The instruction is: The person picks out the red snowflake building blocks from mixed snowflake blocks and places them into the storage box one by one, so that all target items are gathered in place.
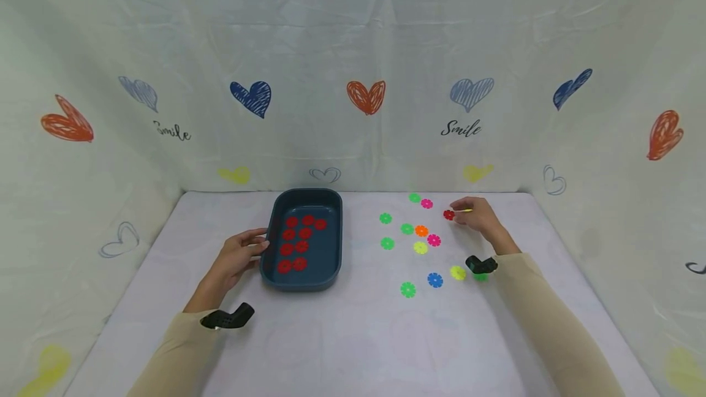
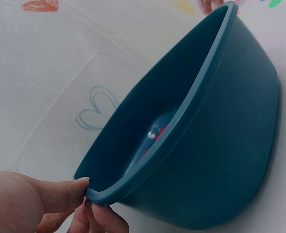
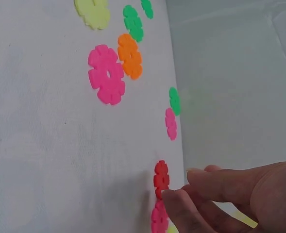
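Note:
My left hand (image 1: 236,259) pinches the left rim of a dark blue plastic tray (image 1: 334,265), thumb on the rim and fingers beneath it, as the left wrist view shows. Several red flower-shaped discs (image 1: 301,247) lie on the tray's floor. At the far right of the table, my right hand (image 1: 478,216) is at a single red disc (image 1: 449,215). In the right wrist view a fingertip meets the lower edge of that red disc (image 3: 161,175), while the thumb stays apart from it. A pink disc (image 3: 159,218) lies just below, partly hidden by the fingers.
Between tray and right hand lie loose discs: several green (image 1: 407,229), an orange (image 1: 421,231), pink (image 1: 434,240), yellow (image 1: 420,247) and a blue (image 1: 435,280). One green disc (image 1: 481,277) is partly under the right wrist's camera. A heart-printed sheet (image 1: 364,139) hangs behind the white table (image 1: 353,342).

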{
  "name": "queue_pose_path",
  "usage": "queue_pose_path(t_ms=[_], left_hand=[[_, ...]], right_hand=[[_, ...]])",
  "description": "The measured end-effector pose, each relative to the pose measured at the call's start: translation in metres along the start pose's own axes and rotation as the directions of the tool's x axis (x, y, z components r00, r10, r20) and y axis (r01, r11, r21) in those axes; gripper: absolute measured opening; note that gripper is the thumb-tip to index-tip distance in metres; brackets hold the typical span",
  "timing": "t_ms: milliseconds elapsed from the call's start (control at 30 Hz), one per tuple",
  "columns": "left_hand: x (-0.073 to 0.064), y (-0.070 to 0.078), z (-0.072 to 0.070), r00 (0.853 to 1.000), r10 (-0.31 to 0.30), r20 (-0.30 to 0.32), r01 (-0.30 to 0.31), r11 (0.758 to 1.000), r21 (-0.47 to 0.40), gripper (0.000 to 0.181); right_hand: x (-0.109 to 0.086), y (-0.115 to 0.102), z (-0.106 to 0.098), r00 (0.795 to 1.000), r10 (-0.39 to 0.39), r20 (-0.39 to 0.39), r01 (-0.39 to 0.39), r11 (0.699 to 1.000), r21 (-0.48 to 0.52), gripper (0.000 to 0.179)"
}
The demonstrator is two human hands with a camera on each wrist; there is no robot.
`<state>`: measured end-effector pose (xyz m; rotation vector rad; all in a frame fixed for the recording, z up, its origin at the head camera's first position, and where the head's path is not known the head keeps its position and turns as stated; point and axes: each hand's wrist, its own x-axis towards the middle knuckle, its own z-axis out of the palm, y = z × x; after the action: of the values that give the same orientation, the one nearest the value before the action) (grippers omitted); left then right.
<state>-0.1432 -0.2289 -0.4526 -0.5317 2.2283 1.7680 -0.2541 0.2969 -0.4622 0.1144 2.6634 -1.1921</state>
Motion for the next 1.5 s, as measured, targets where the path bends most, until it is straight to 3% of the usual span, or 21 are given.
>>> queue_pose_path(t_ms=[767,1233,1500], left_hand=[[-0.001,-0.001,0.0,1.0,0.017,0.002,-0.016,1.0,-0.002,0.052],[-0.002,-0.001,0.002,1.0,0.022,-0.005,-0.022,1.0,-0.001,0.052],[-0.002,-0.002,0.001,1.0,0.017,-0.006,-0.017,1.0,0.004,0.052]], right_hand=[[0.006,0.003,0.008,0.999,-0.002,0.042,0.003,1.0,-0.029,0.038],[0.011,0.0,0.016,1.0,0.023,0.001,-0.023,0.994,-0.107,0.037],[0.011,-0.001,0.025,1.0,-0.008,-0.018,0.006,0.992,-0.128,0.036]])
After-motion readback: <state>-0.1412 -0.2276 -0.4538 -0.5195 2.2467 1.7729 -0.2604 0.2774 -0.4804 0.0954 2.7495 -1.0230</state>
